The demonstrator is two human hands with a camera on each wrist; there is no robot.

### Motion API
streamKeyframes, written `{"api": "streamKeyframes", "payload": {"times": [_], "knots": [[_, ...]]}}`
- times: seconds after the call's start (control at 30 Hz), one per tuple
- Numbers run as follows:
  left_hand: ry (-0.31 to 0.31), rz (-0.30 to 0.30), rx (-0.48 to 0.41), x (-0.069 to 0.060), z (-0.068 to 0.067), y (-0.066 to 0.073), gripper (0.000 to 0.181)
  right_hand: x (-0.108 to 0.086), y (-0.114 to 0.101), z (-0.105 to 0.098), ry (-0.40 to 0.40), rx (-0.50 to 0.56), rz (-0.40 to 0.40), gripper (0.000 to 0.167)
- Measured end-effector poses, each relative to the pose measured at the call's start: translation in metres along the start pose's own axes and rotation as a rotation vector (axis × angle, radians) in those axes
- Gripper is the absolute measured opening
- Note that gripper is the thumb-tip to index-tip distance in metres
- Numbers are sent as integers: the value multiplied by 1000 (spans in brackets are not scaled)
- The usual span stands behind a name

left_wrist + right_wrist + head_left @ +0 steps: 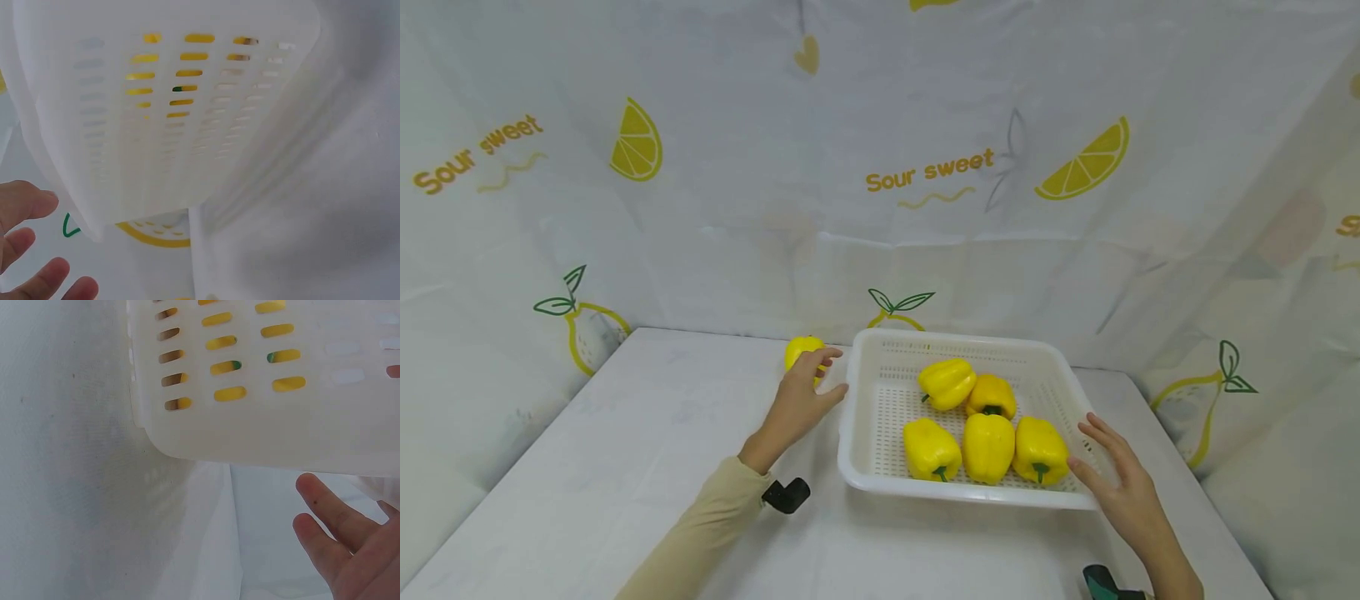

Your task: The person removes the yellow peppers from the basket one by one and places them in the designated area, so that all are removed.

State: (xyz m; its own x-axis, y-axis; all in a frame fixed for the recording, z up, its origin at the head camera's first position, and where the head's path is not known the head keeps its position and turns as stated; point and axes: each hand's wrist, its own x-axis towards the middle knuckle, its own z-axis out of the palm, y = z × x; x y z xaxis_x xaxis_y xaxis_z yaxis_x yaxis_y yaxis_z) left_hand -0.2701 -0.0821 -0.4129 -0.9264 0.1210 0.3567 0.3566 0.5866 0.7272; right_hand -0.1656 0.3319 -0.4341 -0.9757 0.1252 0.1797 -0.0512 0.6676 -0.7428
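A white perforated plastic basket (pixel 970 492) on the table holds several yellow bell peppers, among them a front middle pepper (pixel 988 448) and a rear one (pixel 947 383). Beside its left rim is my left hand (pixel 801 408), fingers loosely bent and nothing in them; the left wrist view shows the fingertips (pixel 47 275) apart from the basket wall (pixel 156 194). Another yellow bell pepper (pixel 801 345) lies behind that hand, partly hidden. My right hand (pixel 1123 483) is at the basket's right rim, fingers spread. Whether it touches the rim I cannot tell.
A white cloth covers the table (pixel 647 433). Behind it hangs a white curtain (pixel 760 250) printed with lemons and lettering, close to the table's back edge. Black devices are strapped at both wrists, one (pixel 787 496) by the left sleeve.
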Motion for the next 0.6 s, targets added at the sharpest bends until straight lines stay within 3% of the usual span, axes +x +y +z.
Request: {"api": "streamKeyframes", "payload": {"times": [0.33,0.6], "knots": [[-43,63,-51,-5,3,15,47,0,0,0,-2,-6,8,61],[-71,151,-67,-8,10,20,48,0,-1,0,4,12,-5,61]]}}
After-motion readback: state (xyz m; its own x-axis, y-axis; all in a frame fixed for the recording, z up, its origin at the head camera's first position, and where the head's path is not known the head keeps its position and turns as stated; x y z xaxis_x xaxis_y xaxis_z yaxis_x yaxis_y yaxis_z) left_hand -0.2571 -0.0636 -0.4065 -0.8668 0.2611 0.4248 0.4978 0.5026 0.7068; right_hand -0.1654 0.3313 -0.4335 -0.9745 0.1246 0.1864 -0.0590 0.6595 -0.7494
